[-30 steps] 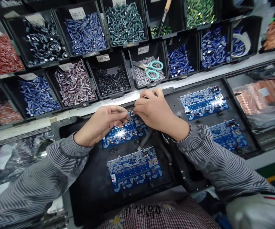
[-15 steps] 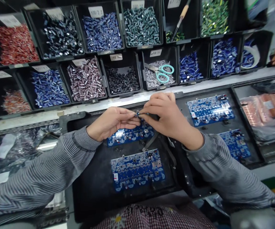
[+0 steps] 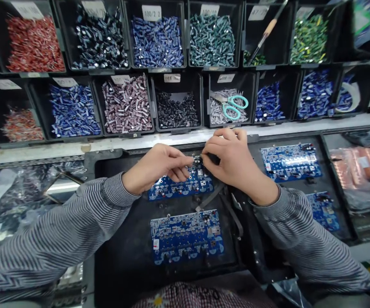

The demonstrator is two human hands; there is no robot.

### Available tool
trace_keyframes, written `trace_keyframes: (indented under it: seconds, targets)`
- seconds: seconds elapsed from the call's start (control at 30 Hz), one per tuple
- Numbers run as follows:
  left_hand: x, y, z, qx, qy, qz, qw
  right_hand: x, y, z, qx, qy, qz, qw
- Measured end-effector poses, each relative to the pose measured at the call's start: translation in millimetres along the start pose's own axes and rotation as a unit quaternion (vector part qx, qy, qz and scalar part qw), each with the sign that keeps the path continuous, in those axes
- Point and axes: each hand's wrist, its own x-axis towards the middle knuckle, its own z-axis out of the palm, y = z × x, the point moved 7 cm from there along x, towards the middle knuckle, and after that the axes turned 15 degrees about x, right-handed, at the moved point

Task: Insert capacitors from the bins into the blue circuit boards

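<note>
Over the upper blue circuit board (image 3: 181, 188) in the black tray, both my hands are close together. My left hand (image 3: 161, 166) has its thumb and index finger pinched at the board's top edge; what they hold, if anything, is too small to name. Just right of it, my right hand (image 3: 228, 156) has bent fingers closed around something tiny that I cannot make out, near small dark parts at the board's upper right corner. A second blue circuit board (image 3: 186, 237) lies flat below, untouched.
Behind the tray (image 3: 120, 282) stand two rows of black bins with small components. Teal-handled scissors (image 3: 231, 107) lie in one, a brush-like tool (image 3: 270, 28) leans in another. More boards (image 3: 290, 162) sit on the right, near copper-coloured parts in plastic (image 3: 361, 167).
My hands, which were touching fingertip to fingertip, have moved slightly apart, with the right one beside the board's upper right corner. The view has shifted a little.
</note>
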Motion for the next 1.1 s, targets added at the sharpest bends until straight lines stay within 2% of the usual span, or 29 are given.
trace_keyframes:
  seconds: [0.1,0.43,0.6,0.7,0.77,0.8,0.83,0.87,0.9,0.93,0.97,1.03,1.1]
  targets:
    - [0,3,-4.2,0.027,0.024,0.033,0.999,-1,-2,-1,-0.004,0.0,-0.004,1.0]
    - [4,0,-2.5,0.013,-0.002,0.037,0.999,-1,-1,0,-0.008,-0.004,-0.006,1.0]
    - [7,-4,-1.9,-0.004,-0.007,0.039,0.999,-4,-6,-4,0.047,0.003,-0.025,0.999]
    - [4,-7,10.4,-0.051,-0.056,0.029,0.997,-6,-21,-15,0.099,0.024,-0.045,0.994]
    - [0,0,13.5,-0.037,-0.093,0.039,0.994,-9,-32,-24,0.113,0.041,-0.055,0.991]
    - [-2,8,5.3,0.008,-0.073,0.061,0.995,-12,-36,-28,0.112,0.051,-0.055,0.991]
    - [-3,20,-12.4,0.092,-0.008,0.093,0.991,-15,-39,-33,0.109,0.061,-0.052,0.991]
    - [-7,37,-37.1,0.194,0.088,0.127,0.969,-18,-40,-37,0.105,0.069,-0.045,0.991]
    - [-15,57,-66.9,0.302,0.213,0.159,0.915,-22,-41,-39,0.102,0.073,-0.037,0.991]
    - [-25,79,-95.7,0.425,0.339,0.166,0.823,-26,-41,-41,0.1,0.074,-0.03,0.992]
    - [-28,92,-120.2,0.454,0.381,0.155,0.79,-31,-41,-41,0.098,0.072,-0.025,0.992]
    - [-23,107,-160.0,0.492,0.376,0.114,0.777,-40,-42,-40,0.096,0.065,-0.022,0.993]
    - [-13,114,-187.7,0.511,0.363,0.065,0.777,-50,-43,-37,0.094,0.055,-0.022,0.994]
